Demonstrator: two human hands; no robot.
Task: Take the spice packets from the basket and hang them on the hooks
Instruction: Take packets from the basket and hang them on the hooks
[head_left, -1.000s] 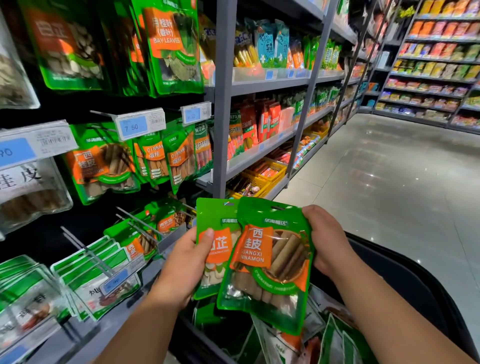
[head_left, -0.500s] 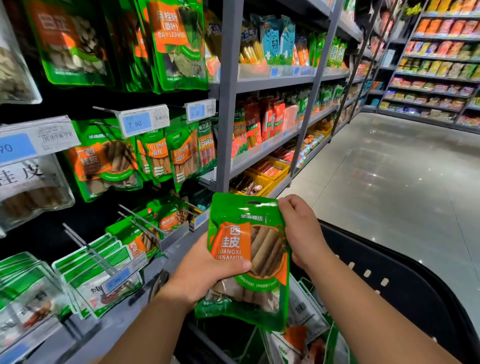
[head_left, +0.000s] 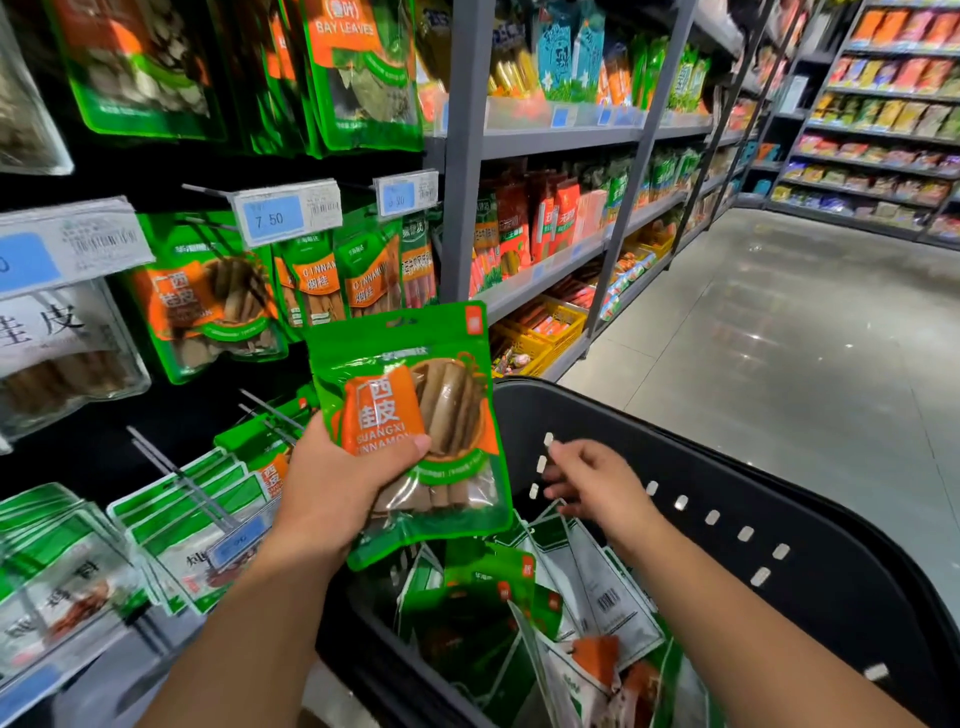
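Note:
My left hand (head_left: 337, 488) grips a green and orange cinnamon packet (head_left: 410, 415) and holds it upright in front of the hook wall, thumb across its label. A second packet may lie behind it; I cannot tell. My right hand (head_left: 597, 486) hovers over the black basket (head_left: 779, 519) with loose fingers, holding nothing. Several spice packets (head_left: 519, 613) lie in the basket below both hands. Matching cinnamon packets (head_left: 208, 296) hang on a hook to the upper left. Bare metal hooks (head_left: 171, 467) stick out lower left.
Price tags (head_left: 285, 213) sit on the hook ends. A grey shelf upright (head_left: 462, 156) stands right of the hook wall, with stocked shelves (head_left: 545, 270) beyond. Flat packets (head_left: 182, 525) lie lower left. A tiled aisle floor (head_left: 779, 338) runs to the right.
The two packets were stacked into my left hand, which then rose toward the hook wall. My right hand let go and dropped over the basket.

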